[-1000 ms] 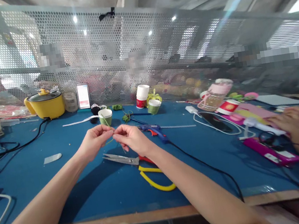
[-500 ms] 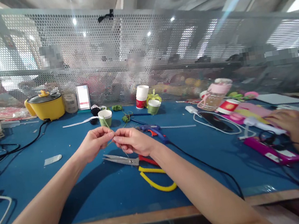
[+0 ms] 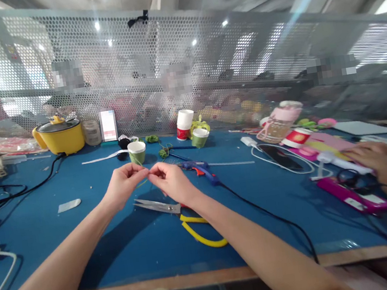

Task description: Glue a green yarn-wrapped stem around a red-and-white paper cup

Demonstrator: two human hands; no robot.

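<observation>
Over the blue table [image 3: 115, 253], my left hand [image 3: 124, 184] pinches a thin green yarn strand [image 3: 142, 183] between thumb and fingertips. Fingertips of my right hand [image 3: 172, 181] meet it there, closed on the same strand. Much of the strand is hidden by the fingers. Scissors [image 3: 159, 205] with yellow and red handles lie below the hands, blades pointing left and partly under my right forearm. Just behind the hands stands a green and white paper cup [image 3: 137, 152], and a small green yarn ball [image 3: 163, 153] lies to its right.
A blue glue gun [image 3: 200, 169] with a black cord lies right of my hands. At the back stand a yellow electric pot [image 3: 65, 139], a phone [image 3: 108, 125] and stacked cups [image 3: 184, 124]. Another person's hand [image 3: 369, 155] is at right, near a purple power strip [image 3: 354, 196].
My right hand has turned slightly, its fingers now pointing more downward around the strand. The strand end that hung below it no longer shows clearly. The view has shifted a little.
</observation>
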